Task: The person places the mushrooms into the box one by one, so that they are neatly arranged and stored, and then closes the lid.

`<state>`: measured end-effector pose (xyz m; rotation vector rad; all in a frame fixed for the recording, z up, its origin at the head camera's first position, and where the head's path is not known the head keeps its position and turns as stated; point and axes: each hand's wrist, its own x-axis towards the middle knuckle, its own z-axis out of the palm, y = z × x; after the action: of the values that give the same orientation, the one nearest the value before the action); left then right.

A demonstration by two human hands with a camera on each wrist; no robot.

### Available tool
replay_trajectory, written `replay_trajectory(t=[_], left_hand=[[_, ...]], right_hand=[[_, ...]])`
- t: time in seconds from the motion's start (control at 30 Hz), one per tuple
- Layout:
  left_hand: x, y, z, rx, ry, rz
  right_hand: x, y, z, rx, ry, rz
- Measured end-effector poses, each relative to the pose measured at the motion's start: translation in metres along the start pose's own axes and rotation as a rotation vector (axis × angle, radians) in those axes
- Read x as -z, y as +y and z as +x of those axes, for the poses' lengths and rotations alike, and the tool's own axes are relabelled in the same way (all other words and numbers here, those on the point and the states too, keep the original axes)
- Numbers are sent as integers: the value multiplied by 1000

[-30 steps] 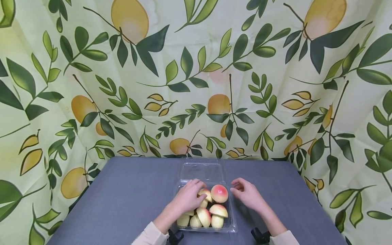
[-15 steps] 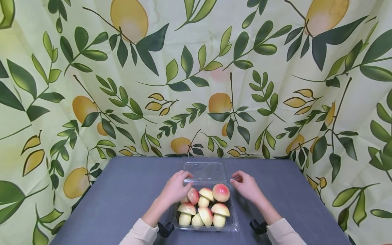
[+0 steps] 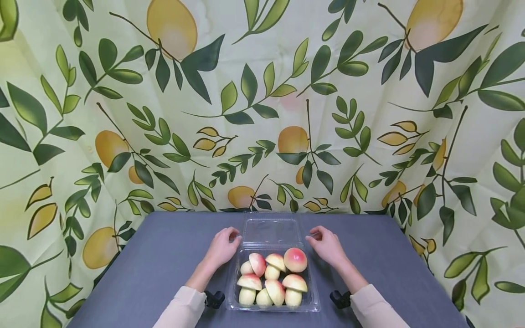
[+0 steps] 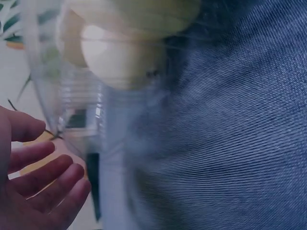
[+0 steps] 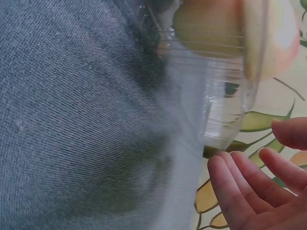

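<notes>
A clear plastic clamshell box (image 3: 312, 300) lies on the table with its lid (image 3: 271, 231) folded back. Inside are several mushroom-shaped pieces with cream stems and pink-tinged caps, such as an upright mushroom (image 3: 249, 282) at front left and a round pink-topped mushroom (image 3: 295, 259) at back right. My left hand (image 3: 223, 246) is just left of the box near the hinge, holding nothing. On the other side, my right hand (image 3: 326, 246) is likewise free, fingers loosely bent. Both wrist views show relaxed fingers (image 4: 53, 179) beside the box wall.
The blue-grey table (image 3: 176, 237) extends to both sides of the box. Behind it hangs a cloth (image 3: 254, 173) printed with leaves and fruit. Black wrist cameras are strapped to both forearms.
My left hand has left the mushrooms in the back left of the box and moved left, outside it. My right hand has shifted slightly farther back.
</notes>
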<state>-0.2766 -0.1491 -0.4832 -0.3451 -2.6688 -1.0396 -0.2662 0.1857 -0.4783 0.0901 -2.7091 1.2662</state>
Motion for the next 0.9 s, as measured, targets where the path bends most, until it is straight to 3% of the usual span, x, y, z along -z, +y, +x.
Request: replay_trajectory(t=[0.33, 0.57, 0.9], left_hand=[[-13, -21, 4, 159, -7, -152], [-14, -21, 4, 165, -35, -218], [-10, -17, 6, 159, -20, -205]], right_hand=[[-16, 7, 5, -27, -42, -33], [-20, 7, 6, -60, -54, 44], [-18, 6, 7, -45, -48, 94]])
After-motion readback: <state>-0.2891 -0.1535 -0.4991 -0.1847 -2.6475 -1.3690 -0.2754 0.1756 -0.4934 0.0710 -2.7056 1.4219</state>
